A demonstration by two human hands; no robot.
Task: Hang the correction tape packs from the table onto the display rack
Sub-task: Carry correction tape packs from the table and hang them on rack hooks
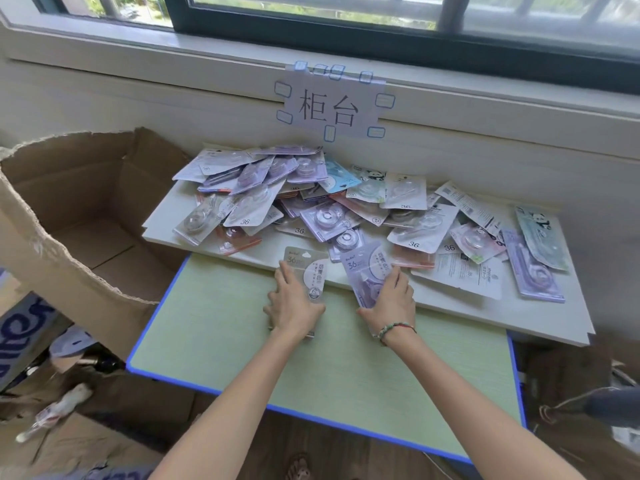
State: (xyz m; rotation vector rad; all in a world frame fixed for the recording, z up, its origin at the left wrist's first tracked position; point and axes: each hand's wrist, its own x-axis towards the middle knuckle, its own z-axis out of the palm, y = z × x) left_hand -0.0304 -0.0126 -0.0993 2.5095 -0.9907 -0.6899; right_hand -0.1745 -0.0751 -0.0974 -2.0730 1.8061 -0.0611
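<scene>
A heap of correction tape packs point(311, 206) in purple, grey, pink and green lies on a white board point(450, 306) set across a green table point(311, 358) with a blue rim. My left hand point(292, 303) grips a grey pack point(304, 268) marked 36 at the board's front edge. My right hand point(391, 299) grips a purple pack point(367, 271), also marked 36, just to the right. Both packs stand tilted up toward me. No display rack is in view.
A large torn cardboard box point(79, 216) stands open at the left of the table. A paper sign point(332, 102) is taped to the wall under the window sill. More cardboard and clutter lie on the floor on both sides.
</scene>
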